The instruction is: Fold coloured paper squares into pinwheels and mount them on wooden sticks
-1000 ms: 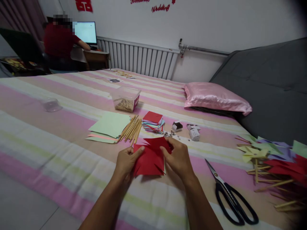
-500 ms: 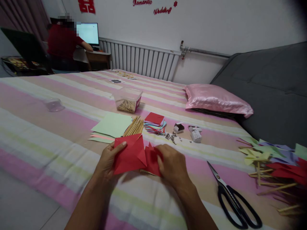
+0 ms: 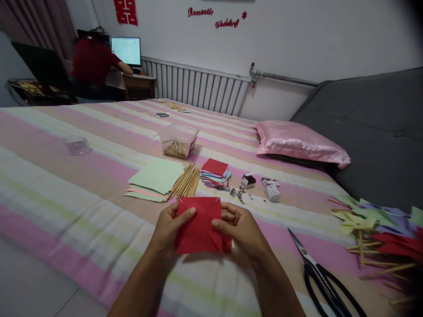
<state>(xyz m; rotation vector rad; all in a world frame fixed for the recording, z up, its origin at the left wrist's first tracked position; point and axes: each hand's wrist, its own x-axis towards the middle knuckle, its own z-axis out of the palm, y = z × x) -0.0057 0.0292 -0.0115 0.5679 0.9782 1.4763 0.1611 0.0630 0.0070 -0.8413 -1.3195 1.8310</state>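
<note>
A square red paper sheet (image 3: 201,226) with slits at its corners is held upright over the bed. My left hand (image 3: 167,229) grips its left edge, thumb on the front and fingers behind. My right hand (image 3: 245,230) pinches the right edge, its thumb on the front. A second piece of red paper (image 3: 227,243) shows at the lower right, mostly hidden behind the sheet. Just beyond my hands lie a row of thin wooden sticks (image 3: 185,181), a stack of small coloured paper squares (image 3: 214,167) and larger pale green sheets (image 3: 157,175).
Black-handled scissors (image 3: 319,270) lie at right, beside a pile of paper pinwheels (image 3: 390,233). Small metal pins (image 3: 239,193) and little boxes (image 3: 271,193) lie ahead. A clear tub (image 3: 178,141) holds sticks. Behind are a pink pillow (image 3: 300,143) and a seated person (image 3: 92,64).
My right hand has moved the second red piece left, largely behind the square sheet, and now holds the sheet's right edge. My left hand and the sheet have shifted slightly right and down.
</note>
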